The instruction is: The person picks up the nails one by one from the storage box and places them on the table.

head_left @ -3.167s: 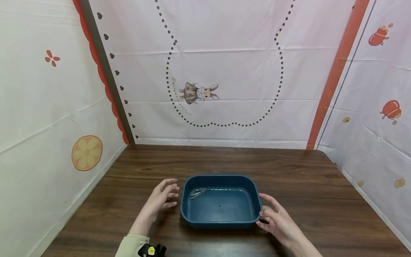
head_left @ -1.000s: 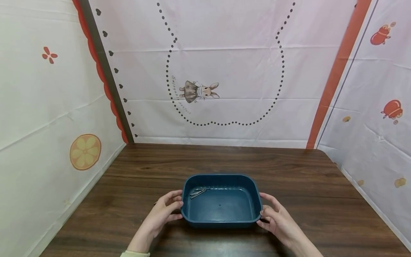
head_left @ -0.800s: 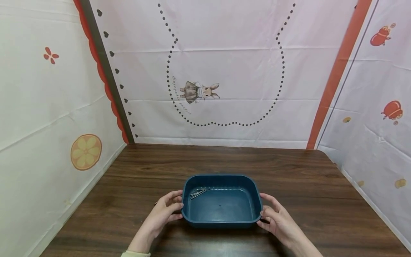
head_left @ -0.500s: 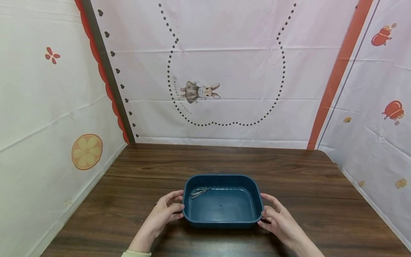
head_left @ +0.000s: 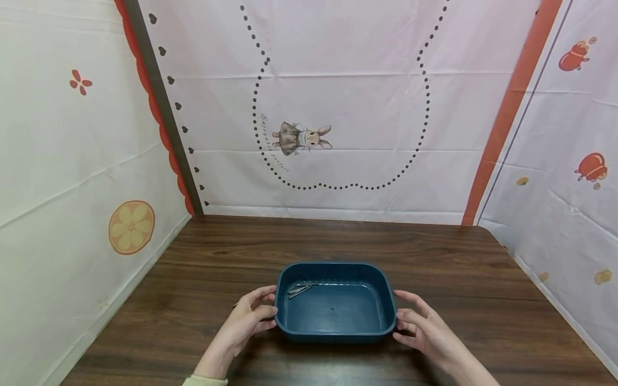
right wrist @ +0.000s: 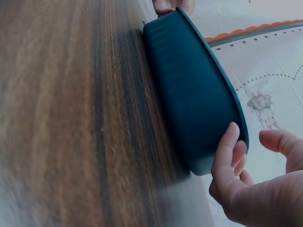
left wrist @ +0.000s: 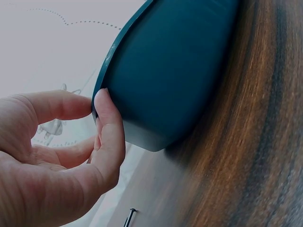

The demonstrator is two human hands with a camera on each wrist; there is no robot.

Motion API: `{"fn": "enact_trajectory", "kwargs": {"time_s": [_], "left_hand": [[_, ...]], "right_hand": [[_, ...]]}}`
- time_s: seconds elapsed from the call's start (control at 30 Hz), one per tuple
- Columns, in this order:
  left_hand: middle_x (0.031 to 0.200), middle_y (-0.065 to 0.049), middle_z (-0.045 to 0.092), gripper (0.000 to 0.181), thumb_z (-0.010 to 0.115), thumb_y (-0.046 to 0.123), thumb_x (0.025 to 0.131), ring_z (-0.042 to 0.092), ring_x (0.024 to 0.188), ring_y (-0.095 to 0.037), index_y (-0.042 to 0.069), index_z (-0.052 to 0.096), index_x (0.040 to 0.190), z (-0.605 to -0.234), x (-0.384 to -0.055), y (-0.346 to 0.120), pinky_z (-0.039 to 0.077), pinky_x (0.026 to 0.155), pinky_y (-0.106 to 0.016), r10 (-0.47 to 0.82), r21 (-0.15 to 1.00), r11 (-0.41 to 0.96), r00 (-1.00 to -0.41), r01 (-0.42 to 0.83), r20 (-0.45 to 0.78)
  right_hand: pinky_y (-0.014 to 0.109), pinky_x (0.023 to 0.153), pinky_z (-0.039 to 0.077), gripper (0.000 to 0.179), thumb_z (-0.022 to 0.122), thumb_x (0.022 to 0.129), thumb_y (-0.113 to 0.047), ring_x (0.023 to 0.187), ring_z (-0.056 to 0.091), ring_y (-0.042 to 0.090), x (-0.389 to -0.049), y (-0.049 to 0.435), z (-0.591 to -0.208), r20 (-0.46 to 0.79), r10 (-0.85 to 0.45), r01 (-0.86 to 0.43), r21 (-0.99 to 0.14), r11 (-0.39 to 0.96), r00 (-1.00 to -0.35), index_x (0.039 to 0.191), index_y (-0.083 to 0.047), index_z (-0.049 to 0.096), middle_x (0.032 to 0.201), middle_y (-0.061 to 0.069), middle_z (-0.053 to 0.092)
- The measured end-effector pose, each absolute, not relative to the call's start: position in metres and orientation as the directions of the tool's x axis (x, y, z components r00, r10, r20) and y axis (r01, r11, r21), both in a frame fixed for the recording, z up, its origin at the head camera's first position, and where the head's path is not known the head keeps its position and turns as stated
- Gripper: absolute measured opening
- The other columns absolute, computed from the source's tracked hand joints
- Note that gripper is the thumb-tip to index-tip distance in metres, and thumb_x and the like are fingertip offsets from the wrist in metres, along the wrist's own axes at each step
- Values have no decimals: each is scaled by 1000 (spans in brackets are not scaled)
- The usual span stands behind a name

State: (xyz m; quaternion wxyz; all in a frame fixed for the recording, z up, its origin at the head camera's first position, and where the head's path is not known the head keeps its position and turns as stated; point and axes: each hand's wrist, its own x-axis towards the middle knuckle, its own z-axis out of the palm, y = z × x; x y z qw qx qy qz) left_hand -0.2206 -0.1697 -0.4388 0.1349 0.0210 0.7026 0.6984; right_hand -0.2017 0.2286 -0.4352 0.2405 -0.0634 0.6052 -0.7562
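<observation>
A dark blue plastic bin (head_left: 338, 316) with rounded corners stands on the table in the head view. Several thin silver metal pieces that look like nails (head_left: 299, 291) lie in its far left corner. My left hand (head_left: 240, 323) pinches the bin's left rim, thumb over the edge and a finger against the outer wall in the left wrist view. On the other side, my right hand (head_left: 428, 332) has its fingers at the outer wall, while its thumb (right wrist: 277, 141) stands apart from the rim. A thin nail (left wrist: 130, 216) lies on the table by my left hand.
Brown wood-grain table (head_left: 232, 241) lies under the bin. Patterned white cloth (head_left: 347, 118) hangs behind it, and more cloth encloses the left (head_left: 72, 161) and right (head_left: 555, 187) sides.
My left hand has come in from beside the bin to pinch its left rim. Within the last half second my right hand has loosened and drawn slightly right. The bin has hardly moved.
</observation>
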Motion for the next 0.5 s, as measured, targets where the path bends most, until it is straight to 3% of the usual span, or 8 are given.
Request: {"fn": "enact_trajectory", "kwargs": {"time_s": [0.3, 0.5], "left_hand": [[129, -19, 44, 63, 58, 8, 89, 60, 86, -13, -5, 36, 147, -439, -220, -170, 57, 74, -25, 217, 988, 16, -964, -153, -153], [129, -19, 44, 62, 58, 7, 89, 60, 86, -14, -5, 37, 146, -438, -220, -169, 57, 74, -26, 214, 988, 13, -964, -156, -155]], "right_hand": [[32, 88, 56, 34, 45, 104, -24, 89, 63, 5, -205, 235, -432, -248, -432, 327, -938, -116, -867, 136, -35, 39, 97, -12, 65], [34, 90, 55, 34, 45, 103, -25, 88, 62, 5, -208, 243, -426, -268, -417, 320, -946, -57, -868, 134, -39, 42, 102, -8, 56]]}}
